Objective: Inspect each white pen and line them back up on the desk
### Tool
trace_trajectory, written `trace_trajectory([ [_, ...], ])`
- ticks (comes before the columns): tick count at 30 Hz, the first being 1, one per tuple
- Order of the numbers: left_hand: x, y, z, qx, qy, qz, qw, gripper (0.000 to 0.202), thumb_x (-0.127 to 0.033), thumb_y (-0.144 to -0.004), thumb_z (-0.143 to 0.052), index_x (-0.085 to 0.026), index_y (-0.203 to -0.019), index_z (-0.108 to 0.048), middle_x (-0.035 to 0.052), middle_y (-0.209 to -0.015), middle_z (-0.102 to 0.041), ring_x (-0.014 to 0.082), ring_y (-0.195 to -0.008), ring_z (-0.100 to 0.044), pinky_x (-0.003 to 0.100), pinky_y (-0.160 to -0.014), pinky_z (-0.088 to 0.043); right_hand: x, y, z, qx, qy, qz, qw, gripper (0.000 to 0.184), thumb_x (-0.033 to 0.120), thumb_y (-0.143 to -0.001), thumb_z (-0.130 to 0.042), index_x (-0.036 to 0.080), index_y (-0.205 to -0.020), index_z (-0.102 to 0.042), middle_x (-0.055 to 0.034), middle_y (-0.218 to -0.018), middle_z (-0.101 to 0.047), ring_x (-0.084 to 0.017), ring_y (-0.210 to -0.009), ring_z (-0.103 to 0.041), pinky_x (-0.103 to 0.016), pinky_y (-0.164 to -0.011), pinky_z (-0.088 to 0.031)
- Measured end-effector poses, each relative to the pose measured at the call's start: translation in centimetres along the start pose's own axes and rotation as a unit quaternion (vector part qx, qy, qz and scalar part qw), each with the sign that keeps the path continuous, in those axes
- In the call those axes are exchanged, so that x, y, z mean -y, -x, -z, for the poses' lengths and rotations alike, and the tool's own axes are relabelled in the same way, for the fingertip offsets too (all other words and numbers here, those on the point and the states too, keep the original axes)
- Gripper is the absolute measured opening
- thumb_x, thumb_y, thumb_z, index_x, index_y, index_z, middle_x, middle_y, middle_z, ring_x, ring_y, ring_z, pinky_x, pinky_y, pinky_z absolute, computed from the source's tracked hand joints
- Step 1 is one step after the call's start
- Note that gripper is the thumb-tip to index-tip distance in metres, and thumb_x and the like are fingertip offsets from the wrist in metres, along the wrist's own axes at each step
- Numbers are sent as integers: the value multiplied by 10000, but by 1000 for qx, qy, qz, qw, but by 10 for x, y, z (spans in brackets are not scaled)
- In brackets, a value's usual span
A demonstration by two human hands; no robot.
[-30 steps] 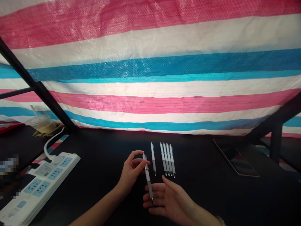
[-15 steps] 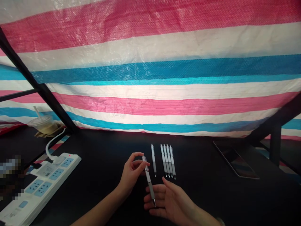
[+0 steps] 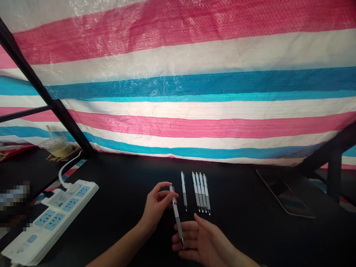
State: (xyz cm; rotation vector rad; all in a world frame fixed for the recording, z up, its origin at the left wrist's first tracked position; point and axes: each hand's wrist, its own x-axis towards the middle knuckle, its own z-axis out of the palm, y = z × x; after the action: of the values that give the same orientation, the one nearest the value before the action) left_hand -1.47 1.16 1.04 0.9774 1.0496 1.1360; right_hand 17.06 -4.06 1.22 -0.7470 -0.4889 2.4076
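Observation:
My left hand (image 3: 156, 207) pinches a white-and-grey retractable pen (image 3: 176, 216) near its clear top end, between thumb and fingers. The pen slants down and to the right, its metal tip over the fingers of my right hand (image 3: 203, 240). That hand is open, palm up, with its fingers apart; I cannot tell whether the tip touches it. Just beyond my hands, a single pen (image 3: 184, 191) and a tight group of several matching pens (image 3: 200, 193) lie side by side on the black table (image 3: 125, 174), tips toward me.
A white power strip (image 3: 50, 218) with blue sockets and a cable lies at the left. A dark tablet (image 3: 285, 194) lies at the right. A plastic cup with a straw (image 3: 57, 146) stands far left. A striped tarpaulin (image 3: 178, 111) hangs behind black metal struts (image 3: 52, 100).
The whole view has drifted slightly right and down as my head moved. My left hand still holds the pen in much the same place, and the pens on the table have not shifted.

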Motion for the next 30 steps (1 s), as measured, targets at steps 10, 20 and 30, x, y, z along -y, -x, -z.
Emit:
trace_trajectory([
  [10, -2, -3, 2, -1, 2, -5, 1000, 380, -327, -772, -715, -169, -1072, -544, 76, -802, -743, 157, -669, -651, 271, -625, -538, 0, 1, 0, 5, 11, 11, 1000, 525, 463, -882, -482, 16, -1090, -662, -215, -1052, -691, -307, -1006, -646, -426, -941, -386],
  [20, -11, -60, -3, 32, -153, -49, 987, 408, -344, -765, -676, -190, -1115, -533, 54, -782, -734, 151, -628, -646, 247, -552, -541, -4, 2, -5, -19, 84, 43, 995, 361, 115, -635, -609, 52, -975, -713, -159, -887, -718, -275, -847, -681, -422, -836, -447],
  [30, 0, -77, -10, -1, -204, -34, 978, 453, -216, -698, -702, -163, -1127, -569, 122, -1104, -590, 126, -542, -656, 303, -516, -574, -6, 5, 2, -32, 280, 107, 954, 297, 204, -720, -571, 117, -981, -683, -88, -843, -701, -203, -786, -682, -331, -743, -515],
])
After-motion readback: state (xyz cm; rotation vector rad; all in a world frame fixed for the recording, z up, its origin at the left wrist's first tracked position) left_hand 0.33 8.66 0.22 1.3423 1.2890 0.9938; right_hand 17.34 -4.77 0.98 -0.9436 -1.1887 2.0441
